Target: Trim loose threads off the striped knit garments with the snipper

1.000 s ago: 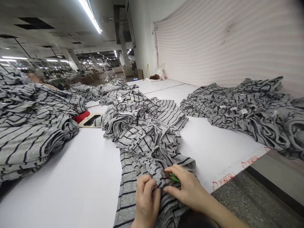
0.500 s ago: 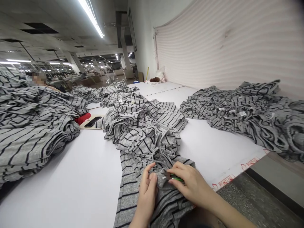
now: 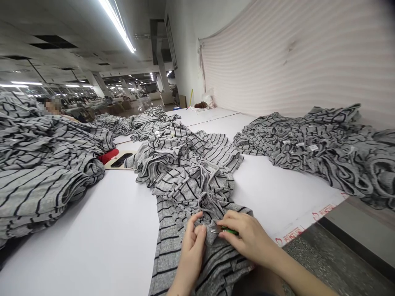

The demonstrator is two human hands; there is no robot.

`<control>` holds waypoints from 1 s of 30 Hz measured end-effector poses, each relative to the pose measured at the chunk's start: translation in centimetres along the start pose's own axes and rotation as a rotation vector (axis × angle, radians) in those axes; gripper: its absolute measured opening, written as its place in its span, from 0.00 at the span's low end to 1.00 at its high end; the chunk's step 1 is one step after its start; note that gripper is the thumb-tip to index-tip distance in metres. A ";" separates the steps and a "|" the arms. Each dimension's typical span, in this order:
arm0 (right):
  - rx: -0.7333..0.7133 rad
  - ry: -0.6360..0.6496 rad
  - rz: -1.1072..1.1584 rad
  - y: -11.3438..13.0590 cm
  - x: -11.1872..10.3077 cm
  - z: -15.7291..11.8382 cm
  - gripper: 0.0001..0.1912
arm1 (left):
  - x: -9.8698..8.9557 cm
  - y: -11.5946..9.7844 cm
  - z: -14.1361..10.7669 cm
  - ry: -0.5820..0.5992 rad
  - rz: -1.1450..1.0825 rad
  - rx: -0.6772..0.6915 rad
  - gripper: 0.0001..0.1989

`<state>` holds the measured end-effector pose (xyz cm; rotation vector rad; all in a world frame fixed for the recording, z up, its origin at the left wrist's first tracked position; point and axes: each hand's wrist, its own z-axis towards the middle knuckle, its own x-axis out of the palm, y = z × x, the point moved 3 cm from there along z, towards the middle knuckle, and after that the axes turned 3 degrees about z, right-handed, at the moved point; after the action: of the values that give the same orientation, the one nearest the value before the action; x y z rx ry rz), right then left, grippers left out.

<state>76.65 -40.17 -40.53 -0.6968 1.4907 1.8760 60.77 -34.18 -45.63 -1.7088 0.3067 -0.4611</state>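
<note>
Right hand [image 3: 247, 235] of mine clasped round green-handled metal snips [image 3: 229, 231], long axis near 3-to-9 o'clock, blades [image 3: 216, 231] toward 9. Grey, black-striped knit garment [image 3: 170, 250] lies under both my hands; its raised fold [image 3: 211, 239] sits between them, 9 o'clock from right hand, at blade tips, contact unclear. Left hand [image 3: 191, 248] at fold's 8 o'clock, part-curled; cannot tell whether pinching cloth.

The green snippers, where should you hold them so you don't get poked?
Probably by the green handle, coming from the right, the way the right hand holds it. The metal tips point left, toward the left hand, so the handle end looks safest to pinch.
</note>
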 end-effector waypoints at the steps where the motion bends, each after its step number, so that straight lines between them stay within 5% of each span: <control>1: 0.000 0.001 0.002 -0.1 0.0 0.0 0.09 | 0.0 0.0 0.0 0.002 0.013 -0.003 0.26; 14: 0.035 -0.036 0.064 -1.2 0.0 -0.1 0.10 | -0.3 -0.5 0.4 0.001 0.008 -0.095 0.23; 20: 0.077 -0.071 0.110 -1.1 -0.4 -1.3 0.08 | -0.6 -2.1 1.6 -0.025 0.374 0.135 0.05; 27: 0.014 0.173 0.000 1.7 3.5 -2.4 0.10 | -0.9 -2.8 2.7 0.054 0.249 0.052 0.07; 30: 0.039 0.104 0.168 1.1 3.9 -1.6 0.10 | -3.0 -2.7 -0.2 -0.104 0.386 0.144 0.08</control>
<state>73.27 -41.34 -43.02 -0.6785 1.6938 1.9540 57.92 -32.48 -43.40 -1.4828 0.5036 -0.1062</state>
